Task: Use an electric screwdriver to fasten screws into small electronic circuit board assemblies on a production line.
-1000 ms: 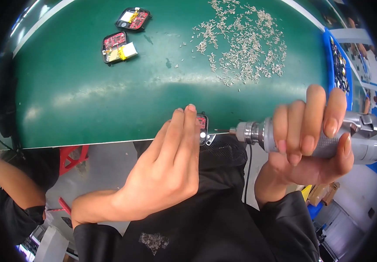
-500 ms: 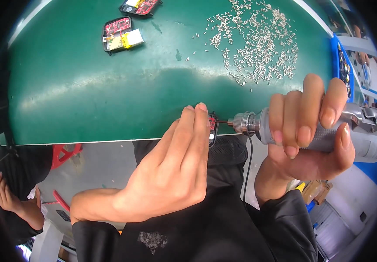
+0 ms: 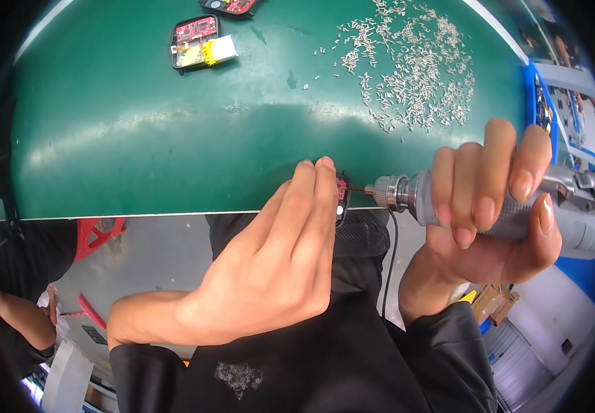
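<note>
At the table's near edge, my left hand (image 3: 266,265) covers most of a small black plastic case with a red circuit board (image 3: 342,196) inside. Its fingers lie close together over the case, and only the right end shows. My right hand (image 3: 490,196) is wrapped round a grey electric screwdriver (image 3: 576,224) lying level. The screwdriver's thin bit points left and reaches the board's right side; whether the tip sits in a screw is too small to tell. A dark cord hangs below its silver collar.
Loose small screws (image 3: 418,76) are spread over the far right of the green table (image 3: 139,158). An open case with a red board and silver battery (image 3: 197,45) lies far left, another (image 3: 232,5) behind it. A blue bin (image 3: 540,103) stands at right. Another person's arm (image 3: 25,316) shows at left.
The view has shifted slightly, so the table and cases sit a little higher. Both hands keep their hold, with the bit still at the board. The other person's hand has moved left, partly out of view.
</note>
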Available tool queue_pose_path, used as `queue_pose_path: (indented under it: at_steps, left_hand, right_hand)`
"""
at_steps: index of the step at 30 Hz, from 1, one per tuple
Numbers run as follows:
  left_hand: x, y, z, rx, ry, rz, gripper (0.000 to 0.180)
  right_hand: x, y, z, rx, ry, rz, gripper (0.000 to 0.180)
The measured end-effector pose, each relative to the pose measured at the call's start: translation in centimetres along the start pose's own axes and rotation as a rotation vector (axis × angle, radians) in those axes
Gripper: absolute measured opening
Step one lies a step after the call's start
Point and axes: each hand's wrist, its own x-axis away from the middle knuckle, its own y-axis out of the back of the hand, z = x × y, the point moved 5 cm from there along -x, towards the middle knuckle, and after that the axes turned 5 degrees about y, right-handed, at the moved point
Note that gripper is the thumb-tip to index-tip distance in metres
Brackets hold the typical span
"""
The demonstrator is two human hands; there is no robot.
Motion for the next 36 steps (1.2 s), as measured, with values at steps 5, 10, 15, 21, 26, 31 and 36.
queue_pose_path:
  at_steps: [5,10,15,21,26,31,36]
  left_hand:
    - [0.0,0.0,0.3,0.053,0.003,-0.006,0.025]
    - [0.1,-0.1,0.6,0.007,-0.044,0.004,0.036]
    - [-0.2,0.7,0.4,-0.006,-0.063,0.051,0.037]
    - [-0.2,0.6,0.3,0.056,-0.010,0.100,0.037]
    - [-0.5,1.5,1.2,0.119,-0.021,0.164,0.038]
    - [4.4,4.5,9.5,-0.177,0.675,0.082,0.046]
    - [2.1,5.9,10.4,-0.344,0.568,-0.138,0.052]
  right_hand:
    - [-1.4,-0.5,-0.4,0.035,-0.079,0.080,0.019]
    - [-2.3,-1.4,-0.9,0.128,-0.102,0.197,0.022]
    - [-2.2,-1.9,-0.8,0.125,-0.057,0.199,0.023]
    - [-1.6,-2.5,-0.9,0.114,0.064,0.211,0.022]
    - [-1.2,-0.7,-0.3,-0.060,-0.004,0.241,0.021]
    - [1.2,5.0,2.1,-0.440,0.214,-0.099,0.022]
    - [4.1,8.8,0.5,-0.429,0.213,-0.354,0.018]
